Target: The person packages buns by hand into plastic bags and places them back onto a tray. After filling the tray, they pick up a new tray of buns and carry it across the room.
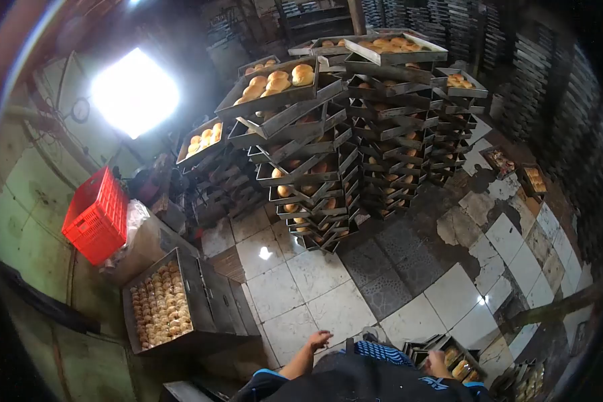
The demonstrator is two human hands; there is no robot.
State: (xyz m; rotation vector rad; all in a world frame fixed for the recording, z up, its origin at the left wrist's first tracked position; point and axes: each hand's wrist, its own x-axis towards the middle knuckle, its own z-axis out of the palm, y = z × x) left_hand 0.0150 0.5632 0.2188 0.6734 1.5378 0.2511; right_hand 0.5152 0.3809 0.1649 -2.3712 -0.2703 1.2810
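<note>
My left hand (320,340) is held out low in front of my body, above the white floor tiles, with its fingers loosely apart and nothing in them. On the other side of my dark shirt, my right hand (437,364) hangs beside a low tray of bread (457,367); its fingers are too small and blurred to make out, and whether it touches the tray is unclear. Ahead stand tall crisscrossed stacks of metal trays (308,177) holding round buns. A top tray of golden buns (276,84) lies tilted on the nearer stack.
At the left, a large metal box (208,295) bears a tray of small packed pieces (159,305). A red crate (99,218) rests behind it. Smaller trays (534,179) lie on the floor at the right, near many stacked trays (532,74) along the wall.
</note>
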